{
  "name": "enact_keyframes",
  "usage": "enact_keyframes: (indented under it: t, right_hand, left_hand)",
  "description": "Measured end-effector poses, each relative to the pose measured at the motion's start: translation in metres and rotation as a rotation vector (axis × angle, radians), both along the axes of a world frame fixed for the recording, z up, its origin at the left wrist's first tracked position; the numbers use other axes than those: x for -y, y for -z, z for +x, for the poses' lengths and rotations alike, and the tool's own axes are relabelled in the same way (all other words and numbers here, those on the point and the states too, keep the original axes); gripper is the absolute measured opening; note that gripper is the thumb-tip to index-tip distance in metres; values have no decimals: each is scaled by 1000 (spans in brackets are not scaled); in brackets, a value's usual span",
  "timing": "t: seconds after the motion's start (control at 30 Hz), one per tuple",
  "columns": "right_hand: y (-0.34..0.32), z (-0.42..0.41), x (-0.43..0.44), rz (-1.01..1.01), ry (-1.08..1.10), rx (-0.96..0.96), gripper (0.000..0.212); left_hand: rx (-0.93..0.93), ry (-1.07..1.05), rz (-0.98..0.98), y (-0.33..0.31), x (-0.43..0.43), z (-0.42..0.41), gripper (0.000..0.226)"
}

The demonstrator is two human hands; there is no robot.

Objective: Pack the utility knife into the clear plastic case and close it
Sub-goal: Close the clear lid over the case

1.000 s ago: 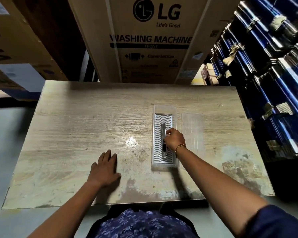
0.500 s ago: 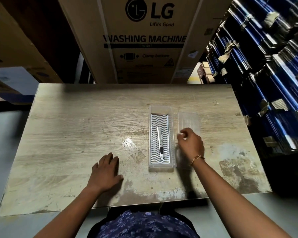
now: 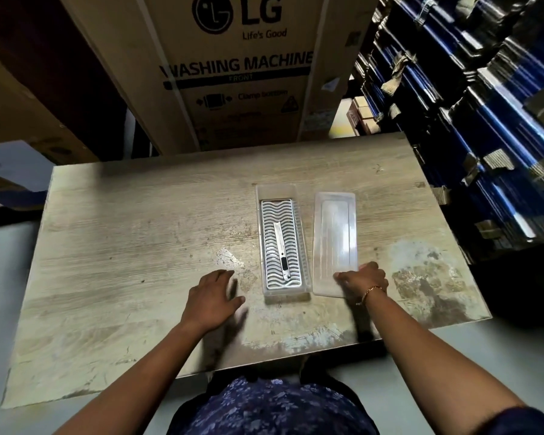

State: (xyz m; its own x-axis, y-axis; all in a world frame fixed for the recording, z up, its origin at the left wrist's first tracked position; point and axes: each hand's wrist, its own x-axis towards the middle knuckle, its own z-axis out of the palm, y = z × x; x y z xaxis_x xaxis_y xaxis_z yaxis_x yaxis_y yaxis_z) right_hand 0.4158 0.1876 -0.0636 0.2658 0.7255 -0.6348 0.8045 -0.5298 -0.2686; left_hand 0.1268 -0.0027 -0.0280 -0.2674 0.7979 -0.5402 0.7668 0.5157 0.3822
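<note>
A slim silver utility knife [image 3: 281, 249] lies lengthwise in the open clear plastic case [image 3: 275, 189], on a white wavy-patterned insert. The case's clear lid [image 3: 335, 233] lies flat on the table just right of the case and parallel to it. My right hand [image 3: 363, 277] is at the lid's near end, with its fingers closed over the near right corner. My left hand [image 3: 211, 296] is blurred, fingers apart and holding nothing, just left of the case's near end.
The worn wooden table [image 3: 123, 246] carries only the case and lid. A large LG washing machine carton [image 3: 239, 73] stands right behind its far edge. Stacks of blue bundled flat packs [image 3: 484, 120] rise along the right side.
My right hand left the knife in the case, moved to the lid and slid down to its near end. My left hand shifted right toward the case.
</note>
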Motion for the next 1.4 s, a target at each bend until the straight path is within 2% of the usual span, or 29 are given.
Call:
enact_keyframes:
  t: [0.07,0.13,0.23,0.3,0.43,0.5,0.57,0.67,0.8,0.97,1.1,1.3,1.4]
  right_hand:
    - [0,10,-10,74,44,-196,43]
    - [-10,18,-17,157,97,-322,27]
    - [-45,19,-22,335,235,-509,27]
    - [-66,13,-20,383,321,-687,30]
    - [-86,-22,-1,217,295,-956,32]
    - [-80,-45,10,176,225,-938,31]
    - [-70,-65,19,199,162,-857,27]
    - [-48,-82,29,245,68,-720,23]
    - [-32,-86,38,242,47,-611,20]
    - [-23,-78,44,227,71,-563,20]
    - [-23,-75,45,228,64,-571,20]
    - [-22,-71,39,224,-47,-521,18]
    - [-25,-70,32,179,-162,-484,27]
  left_hand:
    - [43,-35,28,-3,-7,4,82]
    - [106,-90,77,-7,-17,9,77]
    - [255,-186,184,-18,-41,18,59]
    - [377,-248,250,-29,-61,25,47]
    - [646,-435,306,-43,-93,40,42]
    - [740,-509,305,-42,-98,43,33]
    - [713,-539,314,-37,-96,42,22]
    - [525,-516,314,-19,-85,35,23]
    - [305,-360,257,1,-74,34,37]
    - [315,-375,242,8,-72,41,54]
    - [373,-413,280,8,-71,41,52]
    - [431,-466,276,13,-72,37,50]
    - [389,-363,246,10,-74,34,55]
